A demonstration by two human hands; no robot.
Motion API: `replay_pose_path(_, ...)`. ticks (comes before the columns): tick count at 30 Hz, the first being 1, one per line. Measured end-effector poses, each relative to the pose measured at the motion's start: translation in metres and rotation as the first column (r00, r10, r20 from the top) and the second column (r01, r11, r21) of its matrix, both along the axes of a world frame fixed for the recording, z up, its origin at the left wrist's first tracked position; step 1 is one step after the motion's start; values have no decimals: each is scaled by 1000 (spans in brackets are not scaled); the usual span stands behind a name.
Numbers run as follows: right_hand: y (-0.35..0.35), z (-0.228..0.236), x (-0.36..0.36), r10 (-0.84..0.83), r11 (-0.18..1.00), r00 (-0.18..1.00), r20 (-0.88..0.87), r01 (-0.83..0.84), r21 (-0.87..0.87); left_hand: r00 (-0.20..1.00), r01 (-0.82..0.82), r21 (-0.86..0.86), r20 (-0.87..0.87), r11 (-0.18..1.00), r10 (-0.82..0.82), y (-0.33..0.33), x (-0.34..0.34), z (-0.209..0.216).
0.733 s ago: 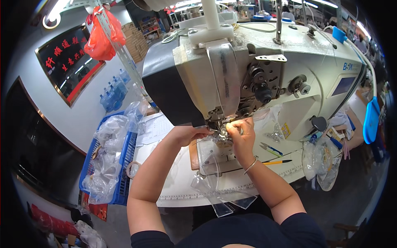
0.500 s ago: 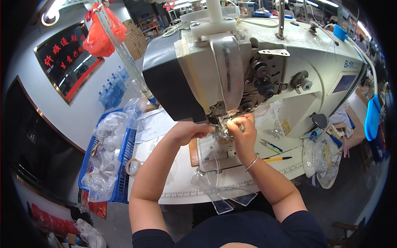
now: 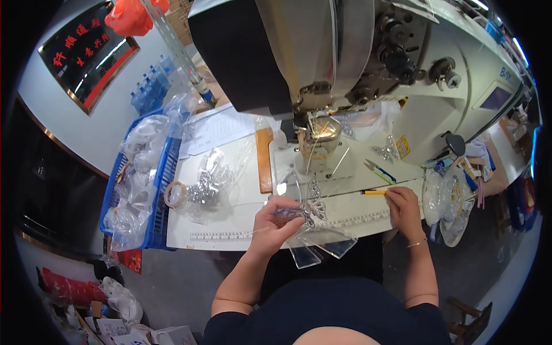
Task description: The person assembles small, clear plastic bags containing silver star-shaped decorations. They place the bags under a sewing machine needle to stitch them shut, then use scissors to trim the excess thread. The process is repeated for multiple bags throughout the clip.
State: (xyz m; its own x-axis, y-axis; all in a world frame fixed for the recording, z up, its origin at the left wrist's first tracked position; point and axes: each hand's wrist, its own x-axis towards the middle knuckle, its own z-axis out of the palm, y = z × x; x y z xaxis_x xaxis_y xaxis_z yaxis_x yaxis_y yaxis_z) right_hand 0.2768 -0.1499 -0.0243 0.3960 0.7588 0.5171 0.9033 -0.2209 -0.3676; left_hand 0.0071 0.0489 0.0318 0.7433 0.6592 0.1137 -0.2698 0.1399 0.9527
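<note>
My left hand is closed on a clear plastic strap piece that carries a glittery silver butterfly ornament. Clear flat strap ends hang from it over the table's front edge. At the right, my right hand has its fingers bent over the right end of a yellow pen lying near the ruler strip. The sewing machine's needle area is lit, beyond both hands.
Snips and silver ornaments lie right of the needle. To the left are a bag of glittery pieces, a tape roll, papers and a blue basket of plastic bags. The machine head overhangs the table.
Both hands have come away from under the needle. My left hand brought the butterfly piece nearer to me, while my right hand moved right to the pen. The view has tilted downward.
</note>
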Motion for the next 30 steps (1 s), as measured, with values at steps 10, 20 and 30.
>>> replay_pose_path(10,32,1,16,-112,984,992,-57,119,133,1000,-19,-32,-20,999,18,-12,-17,-16)
replay_pose_path(20,68,3,31,-32,960,991,-134,68,273,996,-93,-64,0,994,93,-20,-24,-22)
replay_pose_path(30,65,58,-127,286,938,944,-164,-240,250,993,-110,-71,26,991,112,-27,-17,-27)
